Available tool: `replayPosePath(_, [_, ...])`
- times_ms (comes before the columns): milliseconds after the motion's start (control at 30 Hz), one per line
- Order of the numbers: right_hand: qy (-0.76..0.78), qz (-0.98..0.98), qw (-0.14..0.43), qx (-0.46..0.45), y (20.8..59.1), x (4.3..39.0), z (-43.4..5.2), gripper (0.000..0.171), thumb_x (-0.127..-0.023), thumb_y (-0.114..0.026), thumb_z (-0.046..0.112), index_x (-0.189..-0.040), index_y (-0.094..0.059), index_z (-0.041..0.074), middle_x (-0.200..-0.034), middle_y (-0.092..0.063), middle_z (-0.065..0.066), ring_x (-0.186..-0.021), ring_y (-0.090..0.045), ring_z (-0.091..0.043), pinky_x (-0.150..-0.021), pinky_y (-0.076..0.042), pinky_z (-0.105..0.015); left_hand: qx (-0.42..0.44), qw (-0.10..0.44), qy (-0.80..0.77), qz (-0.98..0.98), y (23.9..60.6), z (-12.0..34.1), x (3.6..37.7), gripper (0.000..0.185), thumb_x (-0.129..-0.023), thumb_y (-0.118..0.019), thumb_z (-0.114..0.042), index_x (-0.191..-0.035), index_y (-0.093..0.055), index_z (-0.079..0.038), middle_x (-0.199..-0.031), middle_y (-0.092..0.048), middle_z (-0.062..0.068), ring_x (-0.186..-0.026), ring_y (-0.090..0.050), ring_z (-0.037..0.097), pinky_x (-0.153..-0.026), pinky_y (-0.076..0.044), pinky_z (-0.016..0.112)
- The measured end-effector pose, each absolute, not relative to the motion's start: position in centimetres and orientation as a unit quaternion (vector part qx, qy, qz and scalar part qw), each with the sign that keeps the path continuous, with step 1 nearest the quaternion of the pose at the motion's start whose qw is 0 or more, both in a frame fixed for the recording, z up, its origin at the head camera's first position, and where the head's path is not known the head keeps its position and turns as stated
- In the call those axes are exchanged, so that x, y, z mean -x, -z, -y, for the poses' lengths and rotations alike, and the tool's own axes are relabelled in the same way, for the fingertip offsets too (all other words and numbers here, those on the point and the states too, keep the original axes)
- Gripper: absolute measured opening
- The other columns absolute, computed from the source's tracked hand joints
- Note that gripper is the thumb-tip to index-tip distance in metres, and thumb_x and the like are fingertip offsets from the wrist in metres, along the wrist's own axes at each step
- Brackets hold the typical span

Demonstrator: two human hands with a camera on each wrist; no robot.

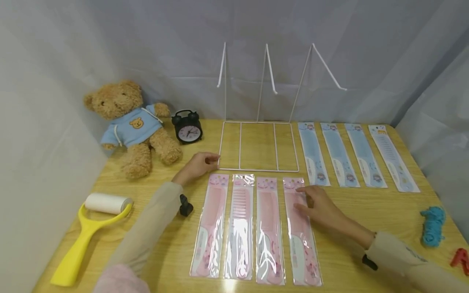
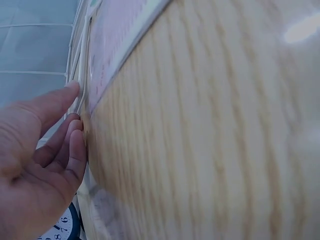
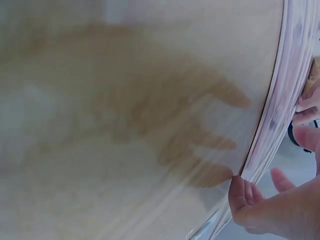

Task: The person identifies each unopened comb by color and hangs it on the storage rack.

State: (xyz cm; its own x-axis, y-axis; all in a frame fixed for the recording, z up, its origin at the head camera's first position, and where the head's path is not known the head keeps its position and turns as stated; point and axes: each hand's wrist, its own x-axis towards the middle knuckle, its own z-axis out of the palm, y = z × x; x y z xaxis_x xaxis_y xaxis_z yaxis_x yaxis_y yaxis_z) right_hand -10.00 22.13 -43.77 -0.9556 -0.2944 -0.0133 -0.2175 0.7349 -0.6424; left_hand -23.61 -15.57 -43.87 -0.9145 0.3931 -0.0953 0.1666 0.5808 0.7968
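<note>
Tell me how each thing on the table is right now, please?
Wire rack: standing, hooks bare.
Left hand: fingertips touching the rack's front left corner.
Right hand: fingers resting on the rightmost pink comb.
Pink combs: four, lying flat in wrappers.
Blue combs: four, lying flat in wrappers.
Teddy bear: sitting up.
Alarm clock: upright.
Lint roller: lying down.

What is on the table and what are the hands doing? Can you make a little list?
left hand: touches the white wire rack at its front left corner
right hand: fingers rest on the rightmost pink comb packet
pink comb packets: four, in a front row
blue comb packets: four, right of rack
also there: teddy bear, black alarm clock, yellow lint roller
</note>
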Motion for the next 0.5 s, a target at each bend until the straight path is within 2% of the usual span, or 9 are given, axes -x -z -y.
replayPosePath(67, [0.347, -0.927, 0.076, 0.123, 43.7, 9.4, -22.1, 0.049, -0.087, -0.069, 0.025, -0.126, -0.054, -0.002, -0.118, -0.053, -0.02, -0.103, -0.048, -0.03, -0.087, -0.044, -0.046, -0.156, 0.133, -0.428, -0.88, 43.9, 15.5, 23.6, 0.04, -0.089, -0.065, -0.007, -0.125, -0.057, 0.008, -0.123, -0.061, 0.023, -0.104, -0.058, 0.031, -0.093, -0.048, 0.041])
replayPosePath(267, [0.352, -0.925, 0.107, 0.095, 43.8, 7.8, -21.6, 0.075, -0.08, -0.074, 0.041, -0.135, -0.045, -0.001, -0.137, -0.037, -0.027, -0.124, -0.034, -0.043, -0.102, -0.034, -0.06, -0.158, 0.137, -0.423, -0.882, 43.9, 15.4, 23.7, 0.04, -0.089, -0.065, -0.007, -0.125, -0.056, 0.009, -0.123, -0.06, 0.023, -0.104, -0.058, 0.032, -0.094, -0.048, 0.041])
replayPosePath(367, [0.339, -0.931, 0.106, 0.086, 44.2, 7.1, -21.2, 0.086, -0.072, -0.079, 0.046, -0.136, -0.044, 0.001, -0.139, -0.032, -0.03, -0.126, -0.029, -0.046, -0.101, -0.032, -0.063, -0.156, 0.138, -0.424, -0.882, 43.9, 15.5, 23.7, 0.04, -0.089, -0.065, -0.007, -0.125, -0.057, 0.008, -0.123, -0.06, 0.023, -0.105, -0.058, 0.032, -0.095, -0.048, 0.041])
replayPosePath(500, [0.333, -0.934, 0.106, 0.071, 44.4, 6.6, -20.8, 0.089, -0.065, -0.084, 0.047, -0.134, -0.046, 0.005, -0.141, -0.027, -0.032, -0.126, -0.027, -0.049, -0.099, -0.033, -0.067, -0.155, 0.141, -0.423, -0.882, 43.9, 15.5, 23.6, 0.039, -0.09, -0.064, -0.008, -0.125, -0.057, 0.008, -0.122, -0.06, 0.023, -0.106, -0.057, 0.031, -0.095, -0.047, 0.041])
